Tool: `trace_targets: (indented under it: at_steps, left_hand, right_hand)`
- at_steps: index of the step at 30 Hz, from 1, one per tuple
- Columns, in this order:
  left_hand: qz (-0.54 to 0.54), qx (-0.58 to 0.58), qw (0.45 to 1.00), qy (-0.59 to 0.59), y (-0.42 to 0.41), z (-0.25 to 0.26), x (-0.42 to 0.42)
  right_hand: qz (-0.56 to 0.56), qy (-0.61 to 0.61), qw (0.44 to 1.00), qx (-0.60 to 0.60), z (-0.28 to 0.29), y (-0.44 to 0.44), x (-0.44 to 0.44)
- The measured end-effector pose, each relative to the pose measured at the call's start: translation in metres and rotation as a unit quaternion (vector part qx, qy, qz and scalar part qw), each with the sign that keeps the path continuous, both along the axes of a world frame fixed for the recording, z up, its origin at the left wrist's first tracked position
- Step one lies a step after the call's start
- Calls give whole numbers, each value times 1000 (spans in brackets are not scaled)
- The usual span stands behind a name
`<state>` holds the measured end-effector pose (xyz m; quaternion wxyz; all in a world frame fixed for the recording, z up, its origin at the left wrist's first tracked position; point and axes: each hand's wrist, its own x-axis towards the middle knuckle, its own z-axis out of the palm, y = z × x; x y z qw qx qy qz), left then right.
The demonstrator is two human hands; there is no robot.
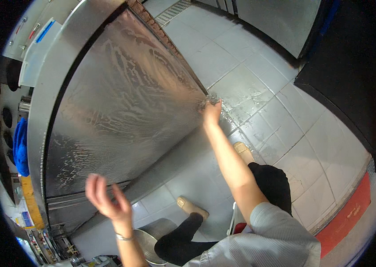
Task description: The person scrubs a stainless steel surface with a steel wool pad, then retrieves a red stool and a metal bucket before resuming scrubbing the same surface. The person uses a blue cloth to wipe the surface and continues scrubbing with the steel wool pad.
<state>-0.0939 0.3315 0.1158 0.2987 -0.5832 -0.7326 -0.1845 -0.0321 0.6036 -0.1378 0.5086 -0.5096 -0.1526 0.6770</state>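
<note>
My right hand [212,113] grips a steel wool scrubber [213,98], pressed at the lower far corner of a stainless steel panel [134,100]. Streaks of suds and water cover much of that panel, which forms the front of a steel counter [46,66]. My left hand [108,200] is raised in front of the near end of the panel. Its fingers are apart and slightly blurred, with nothing in them. A bracelet circles the left wrist.
A metal pot [148,238] stands on the floor by my left leg. Water wets the tiles [254,100] beside the panel's corner. A blue cloth [21,147] hangs at the counter's edge. Black furniture [348,80] and a red mat [345,213] are to the right.
</note>
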Motion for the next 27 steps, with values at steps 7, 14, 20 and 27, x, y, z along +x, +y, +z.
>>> trace_targets:
  at_steps: [7, 14, 20, 27]
  left_hand:
    - [19, -59, 960, 273, 104, 119, -21]
    - [-28, -99, 948, 301, 131, 160, -48]
    - [-39, -93, 952, 287, 143, 161, -60]
    - [-36, -135, 955, 262, 141, 150, -67]
  right_hand:
    - [-96, -172, 901, 387, 137, 0, 2]
    - [16, -272, 829, 489, 122, 9, 22]
    - [114, -292, 870, 379, 62, 10, 33]
    - [-55, -130, 835, 532, 203, 24, 15]
